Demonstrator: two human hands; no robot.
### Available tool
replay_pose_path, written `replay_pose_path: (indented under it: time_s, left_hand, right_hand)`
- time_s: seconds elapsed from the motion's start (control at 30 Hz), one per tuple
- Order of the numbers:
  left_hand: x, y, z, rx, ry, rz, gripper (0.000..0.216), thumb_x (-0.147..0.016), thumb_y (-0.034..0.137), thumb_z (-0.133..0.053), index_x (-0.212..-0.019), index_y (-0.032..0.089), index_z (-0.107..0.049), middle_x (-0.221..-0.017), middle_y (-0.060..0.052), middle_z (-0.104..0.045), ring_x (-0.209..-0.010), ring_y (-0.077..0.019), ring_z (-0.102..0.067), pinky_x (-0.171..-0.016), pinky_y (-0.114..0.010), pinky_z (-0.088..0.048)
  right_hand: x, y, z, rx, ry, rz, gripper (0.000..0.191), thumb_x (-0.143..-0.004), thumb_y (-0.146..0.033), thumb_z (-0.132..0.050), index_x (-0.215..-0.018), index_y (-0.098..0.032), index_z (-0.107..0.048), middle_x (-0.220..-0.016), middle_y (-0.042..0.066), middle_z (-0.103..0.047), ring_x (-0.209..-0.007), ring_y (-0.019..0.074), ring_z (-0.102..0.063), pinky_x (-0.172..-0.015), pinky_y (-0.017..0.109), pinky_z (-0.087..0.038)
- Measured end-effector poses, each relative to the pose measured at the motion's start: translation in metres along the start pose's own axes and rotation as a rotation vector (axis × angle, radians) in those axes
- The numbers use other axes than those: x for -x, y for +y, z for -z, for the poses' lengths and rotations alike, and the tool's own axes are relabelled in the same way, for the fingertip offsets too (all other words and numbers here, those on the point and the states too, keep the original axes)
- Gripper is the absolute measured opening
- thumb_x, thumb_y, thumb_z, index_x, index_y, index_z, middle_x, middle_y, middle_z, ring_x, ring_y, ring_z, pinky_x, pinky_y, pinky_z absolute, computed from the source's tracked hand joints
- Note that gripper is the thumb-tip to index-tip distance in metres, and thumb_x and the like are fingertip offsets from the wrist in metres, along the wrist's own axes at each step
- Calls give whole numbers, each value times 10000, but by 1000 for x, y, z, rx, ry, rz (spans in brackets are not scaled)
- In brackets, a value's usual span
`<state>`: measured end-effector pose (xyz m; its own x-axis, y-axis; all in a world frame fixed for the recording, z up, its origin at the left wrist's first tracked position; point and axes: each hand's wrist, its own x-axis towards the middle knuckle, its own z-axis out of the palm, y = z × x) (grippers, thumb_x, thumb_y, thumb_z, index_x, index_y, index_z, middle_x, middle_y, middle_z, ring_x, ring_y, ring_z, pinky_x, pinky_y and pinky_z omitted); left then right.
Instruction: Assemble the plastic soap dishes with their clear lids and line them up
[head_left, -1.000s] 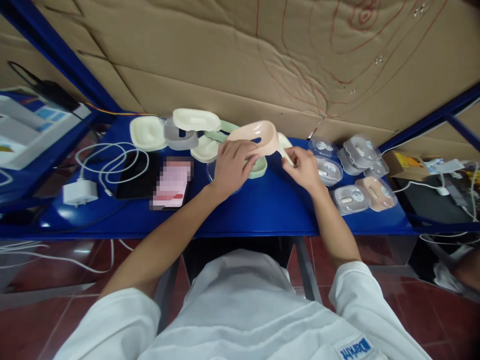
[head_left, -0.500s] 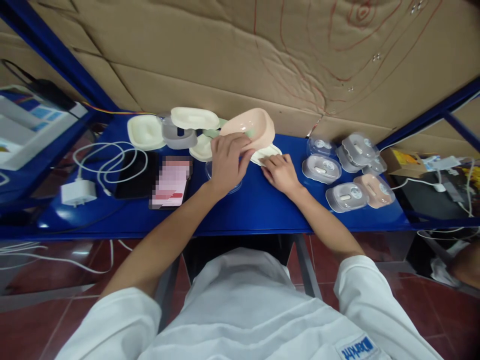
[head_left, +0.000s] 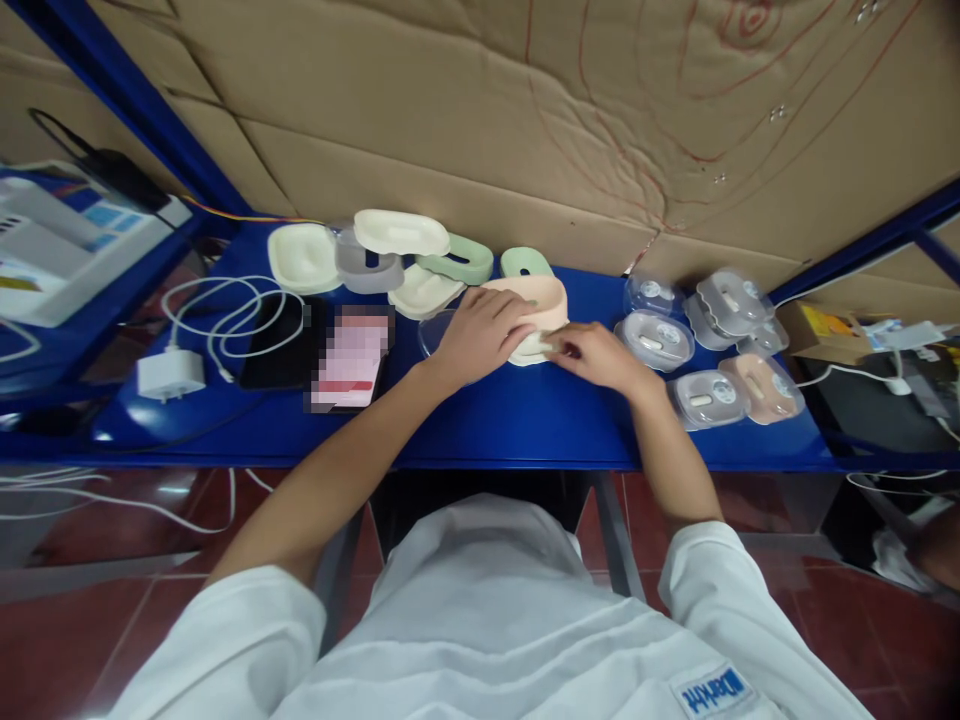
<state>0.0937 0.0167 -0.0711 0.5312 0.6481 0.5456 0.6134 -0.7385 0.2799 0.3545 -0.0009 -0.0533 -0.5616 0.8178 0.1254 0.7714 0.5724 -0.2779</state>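
Blue shelf (head_left: 525, 420) under cardboard wall (head_left: 465, 120)

A: Shell colours?
B: Pink shell (head_left: 541, 296), plain. Cream shell (head_left: 525, 353), plain. Green shell (head_left: 525, 262), plain.
A: Surroundings?
B: Table (head_left: 525, 415): blue. Cardboard (head_left: 450, 120): brown, with red line markings. Cable (head_left: 225, 325): white.

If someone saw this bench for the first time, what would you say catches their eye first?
Both hands meet mid-table: the left hand lies over a pink shell sitting on a cream piece, with the right hand at its near edge. The bright blue table stands out around them, with pastel shells clustered at the back left and clear-lidded packs to the right.
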Motion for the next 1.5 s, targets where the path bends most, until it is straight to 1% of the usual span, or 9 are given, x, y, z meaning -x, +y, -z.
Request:
replay_pose_path:
  time_s: [0.17, 0.3, 0.43, 0.57, 0.77, 0.97, 1.17, 1.37, 1.5]
  left_hand:
    - [-1, 10, -12, 7, -167, -110, 317, -1115, 361, -487, -1254, 204, -724, -1258, -114, -774, -1242, -293, -679, -1111, -450, -445]
    - [-5, 18, -23, -21, -216, -106, 314, -1100, 323, -520, -1293, 199, -734, -1264, -125, -773, -1238, -297, -681, -1110, -462, -442]
    - [-5, 18, -26, 15, -221, -124, 293, -1094, 283, -529, -1282, 235, -748, -1284, -101, -776, -1245, -284, -682, -1131, -484, -415]
    - [2, 14, -22, -24, -162, -98, 358, -1042, 266, -626, -1392, 261, -701, -1401, -120, -718, -1313, -319, -648, -1162, -543, -373]
    - [7, 6, -23, -75, -154, -53, 243, -1024, 259, -647, -1233, 194, -754, -1338, -150, -722, -1255, -332, -659, -1031, -479, -480]
    - [7, 4, -13, -80, -220, -83, 245, -1057, 258, -556, -1181, 201, -760, -1260, -121, -757, -1238, -322, -664, -1021, -479, -482]
    - [-1, -12, 14, -92, -152, 101, 402, -1017, 169, -453, -1297, 220, -736, -1411, -135, -703, -1291, -340, -653, -1071, -531, -488]
    - [4, -28, 42, -191, -326, 254, 494, -940, 86, -453, -1339, 218, -713, -1459, -135, -675, -1377, -361, -615, -1127, -564, -479]
    - [19, -57, 57, -108, -570, 287, 660, -815, 41, -522, -1373, 351, -693, -1545, 3, -651, -1409, -280, -619, -1119, -442, -520]
  right_hand:
    - [12, 28, 24, -34, 331, -161, 395, -1097, -456, -467, -1213, -215, -758, -1170, 122, -779, -1055, 290, -729, -992, 458, -563]
    - [8, 23, 7, -133, 172, -65, 521, -1105, -541, -443, -1504, -250, -608, -1491, 134, -647, -1407, 308, -599, -1208, 530, -482]
    - [3, 26, -11, -139, 122, -82, 512, -1097, -503, -443, -1515, -246, -589, -1621, 146, -539, -1563, 314, -456, -1275, 585, -409]
    - [-2, 37, -17, -111, 206, -120, 426, -1028, -332, -487, -1414, -215, -625, -1526, 160, -623, -1510, 331, -515, -1241, 598, -443]
    - [-7, 43, -24, -114, 287, -237, 431, -963, -191, -462, -1342, -189, -667, -1387, 154, -708, -1279, 308, -680, -1116, 521, -551]
    - [-9, 31, -27, -16, 199, -44, 435, -1110, -415, -438, -1391, -210, -700, -1584, 153, -588, -1512, 317, -504, -1259, 561, -402]
    - [-10, 12, -19, -26, 198, -51, 514, -1130, -545, -400, -1389, -228, -711, -1418, 125, -708, -1334, 317, -617, -1156, 529, -456]
    - [-9, 0, -19, -23, 235, -5, 527, -1147, -557, -359, -1332, -239, -737, -1388, 95, -734, -1316, 296, -625, -1103, 479, -431]
    - [-11, -11, -22, -22, 131, 13, 506, -1148, -553, -367, -1350, -261, -728, -1401, 83, -736, -1304, 298, -639, -1085, 478, -425]
